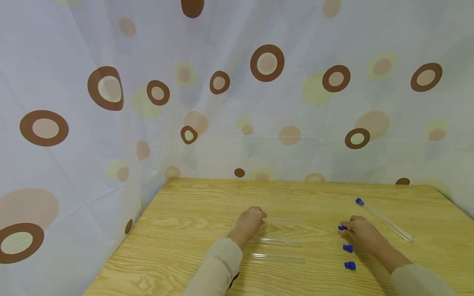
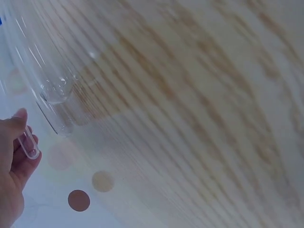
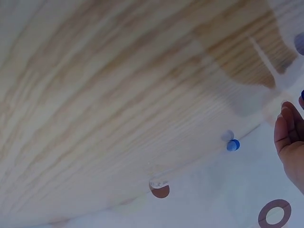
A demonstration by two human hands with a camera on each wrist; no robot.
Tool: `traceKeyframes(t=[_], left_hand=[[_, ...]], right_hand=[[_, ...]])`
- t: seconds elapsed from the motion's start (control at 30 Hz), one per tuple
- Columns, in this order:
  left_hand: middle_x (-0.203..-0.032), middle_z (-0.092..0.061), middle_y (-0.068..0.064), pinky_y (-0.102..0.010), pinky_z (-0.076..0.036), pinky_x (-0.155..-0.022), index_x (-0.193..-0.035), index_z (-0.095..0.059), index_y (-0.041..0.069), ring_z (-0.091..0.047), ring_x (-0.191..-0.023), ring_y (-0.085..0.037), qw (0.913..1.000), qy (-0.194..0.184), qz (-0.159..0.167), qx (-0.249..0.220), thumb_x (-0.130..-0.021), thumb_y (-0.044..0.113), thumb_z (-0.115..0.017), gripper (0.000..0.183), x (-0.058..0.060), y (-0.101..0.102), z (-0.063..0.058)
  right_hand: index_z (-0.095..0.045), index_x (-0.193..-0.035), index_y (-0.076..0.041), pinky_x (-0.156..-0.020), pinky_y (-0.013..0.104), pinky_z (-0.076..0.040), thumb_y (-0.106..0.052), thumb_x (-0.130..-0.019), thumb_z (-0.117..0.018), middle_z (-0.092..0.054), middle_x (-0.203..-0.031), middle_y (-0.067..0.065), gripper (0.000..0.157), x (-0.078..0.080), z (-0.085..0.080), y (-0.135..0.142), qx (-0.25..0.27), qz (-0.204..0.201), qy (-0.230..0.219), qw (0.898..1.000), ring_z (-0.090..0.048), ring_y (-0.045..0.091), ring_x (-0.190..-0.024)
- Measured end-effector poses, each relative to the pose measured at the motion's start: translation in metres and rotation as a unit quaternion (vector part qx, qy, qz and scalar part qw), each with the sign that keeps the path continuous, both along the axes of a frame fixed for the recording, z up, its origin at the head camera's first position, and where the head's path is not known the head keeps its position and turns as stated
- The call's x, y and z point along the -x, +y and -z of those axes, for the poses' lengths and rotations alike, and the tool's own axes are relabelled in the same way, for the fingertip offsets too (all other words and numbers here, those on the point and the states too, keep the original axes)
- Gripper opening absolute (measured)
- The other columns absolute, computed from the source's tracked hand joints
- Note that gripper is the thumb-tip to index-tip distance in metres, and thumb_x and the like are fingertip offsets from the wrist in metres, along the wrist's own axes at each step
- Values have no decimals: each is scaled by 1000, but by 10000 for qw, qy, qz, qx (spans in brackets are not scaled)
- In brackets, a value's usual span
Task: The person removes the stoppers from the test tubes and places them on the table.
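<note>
To the left of the slim, clear capped tube (image 1: 386, 224), we have a slender, transparent uncapped tube (image 1: 285, 220) in the left hand (image 1: 247, 225)! Thumb and fingers curl round it, nearly closed, at the rounded end pointing away from the capped tube; in the left wrist view we catch the tip poking through. We'd call it light, stiff and smooth, probably a bit slippery, and fragile if it's glass, which we can't tell; a gentle hold near one end looks wise. Two more clear tubes (image 1: 279, 241) lie on the pale wood-grain table (image 1: 177, 234), also left of the capped tube and nearer us. Over to the right hand (image 1: 362, 233), just left of the capped tube: thumb and fingertips pinch a small blue stepped plug (image 1: 342, 227), parted only by its width. We judge that plug light, perhaps slightly rubbery, best taken by its broader head. And two more blue plugs (image 1: 348, 248) sit to the left of the capped tube, nearer us
</note>
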State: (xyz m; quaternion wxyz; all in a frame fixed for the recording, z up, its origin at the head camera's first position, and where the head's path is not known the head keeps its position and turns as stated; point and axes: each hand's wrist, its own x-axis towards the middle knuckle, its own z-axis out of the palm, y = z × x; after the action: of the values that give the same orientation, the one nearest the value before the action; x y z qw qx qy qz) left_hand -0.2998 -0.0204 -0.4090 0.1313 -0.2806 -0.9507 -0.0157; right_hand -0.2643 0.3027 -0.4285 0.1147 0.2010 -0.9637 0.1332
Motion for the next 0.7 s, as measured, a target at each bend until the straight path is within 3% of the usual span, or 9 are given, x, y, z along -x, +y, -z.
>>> traceKeyframes(t=[0.37, 0.7], left_hand=[[-100, -67, -4, -14, -54, -76, -105, -70, 9, -65, -94, -15, 9970, -708, -261, -174, -81, 16, -67, 25, 4, 3, 0], [-105, -66, -5, -19, -54, -83, -106, -69, 7, -63, -100, -18, 9931, -1092, -339, -276, -83, 15, -66, 25, 4, 4, 1]], right_hand=[[-69, -94, 7, -50, 20, -35, -7, -80, -67, -52, -70, -1, 20, 6, 5, 4, -257, -209, -64, 9994, -35, 5, -61], [-69, -95, 6, -50, 19, -36, -7, -81, -66, -49, -71, 1, 20, 6, 7, 3, -325, -213, -148, 9991, -35, 6, -62]])
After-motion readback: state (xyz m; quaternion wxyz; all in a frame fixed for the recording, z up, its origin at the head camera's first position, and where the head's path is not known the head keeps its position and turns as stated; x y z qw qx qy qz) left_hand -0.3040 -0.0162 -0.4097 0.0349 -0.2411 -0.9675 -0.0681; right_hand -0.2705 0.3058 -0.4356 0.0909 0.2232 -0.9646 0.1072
